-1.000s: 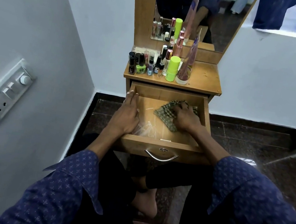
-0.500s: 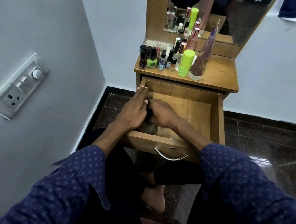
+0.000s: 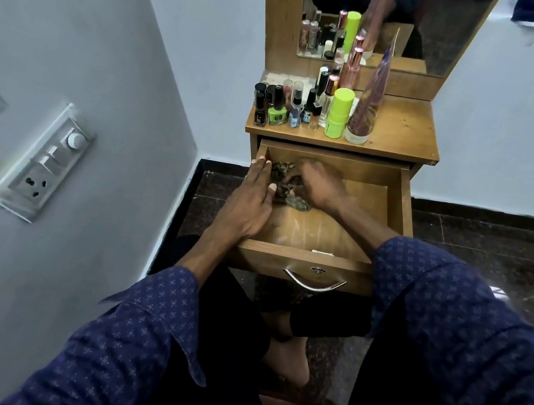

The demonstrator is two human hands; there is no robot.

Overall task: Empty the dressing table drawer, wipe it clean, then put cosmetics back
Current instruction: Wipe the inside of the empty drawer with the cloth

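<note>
Drawer (image 3: pixel 396 208) of the wooden dressing table (image 3: pixel 404 132) stands pulled out, its bare floor showing pale smears toward the front panel. Checked green cloth (image 3: pixel 290 190) lies bunched in the drawer's far-left corner, at about 10 o'clock from the drawer's centre. Right hand (image 3: pixel 318 184) sits on the cloth with fingers curled into it, gripping the fabric. Left hand (image 3: pixel 251 205) lies flat along the drawer's left wall, at 9 o'clock of the cloth, fingers straight and close together, holding nothing, thumb touching the cloth's edge. Cosmetics (image 3: pixel 307 107) stand upright in a tight cluster on the tabletop at 12 o'clock of the drawer: nail-polish bottles, small sprays, a lime-green tube (image 3: pixel 339 112) and a tall tapered pink tube (image 3: pixel 368 103). Mirror (image 3: pixel 390 19) rises behind them. Curved metal handle (image 3: pixel 314 282) is fixed to the drawer front. Switch panel (image 3: pixel 44 162) is mounted on the wall at 9 o'clock.
</note>
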